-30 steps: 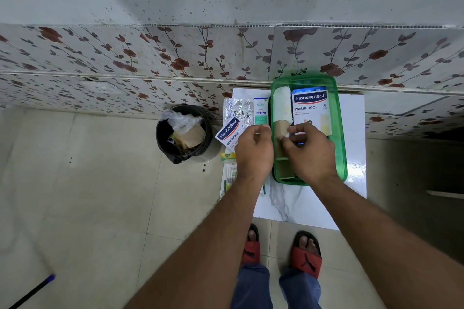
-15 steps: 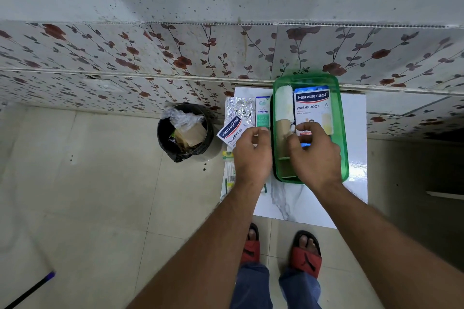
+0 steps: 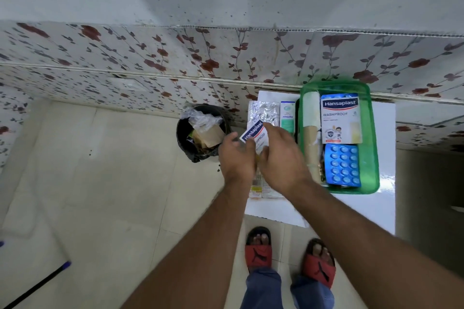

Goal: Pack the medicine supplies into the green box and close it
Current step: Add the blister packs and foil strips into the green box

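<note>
The open green box stands on a white board by the wall. Inside lie a bandage roll, a large Hansaplast box and a blue blister pack. Left of the box lie a silver tablet strip, a small green-white carton and a small Hansaplast pack. My left hand and my right hand are together over that small pack with fingers spread and fingertips at its edges; no grip shows. A printed packet lies partly hidden under my hands.
A black bin full of paper and plastic stands on the floor just left of the board. The floral-tiled wall runs behind everything. My feet in red sandals are below the board. A dark stick lies at the lower left.
My right hand has come out of the green box and moved left to the small Hansaplast pack, uncovering the blue blister pack. My left hand has shifted slightly left towards the same pack.
</note>
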